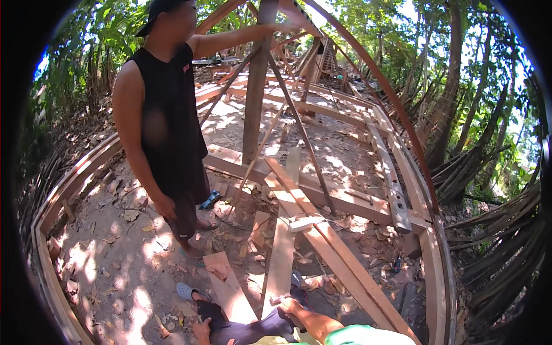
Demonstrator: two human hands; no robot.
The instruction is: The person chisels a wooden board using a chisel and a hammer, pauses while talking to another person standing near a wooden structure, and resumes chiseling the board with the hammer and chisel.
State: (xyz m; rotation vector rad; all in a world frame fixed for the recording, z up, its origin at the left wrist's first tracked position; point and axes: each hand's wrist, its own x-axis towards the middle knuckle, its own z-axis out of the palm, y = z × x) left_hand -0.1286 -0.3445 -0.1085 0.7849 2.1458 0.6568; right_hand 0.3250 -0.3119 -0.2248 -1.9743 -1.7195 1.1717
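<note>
My right hand [291, 306] is closed in front of my thigh, by the near end of a flat plank [280, 261]. A short brownish end pokes out of the fist; its kind cannot be made out. Low at the left, my left hand [202, 331] rests against my dark trouser leg, its fingers hard to see. Between my legs lies a short wide board [231, 290]. A pair of long boards [336, 253] slants across the flat plank toward the lower right, with a pale wood block [306, 223] on top.
A co-worker in a black sleeveless top [172, 115] stands at the left, one arm stretched to the wooden post [255, 109]. A timber frame [428, 270] rings the leaf-strewn ground. A hammer-like tool [359, 196] lies on the crossbeam; a blue tool [210, 199] sits near the co-worker's feet.
</note>
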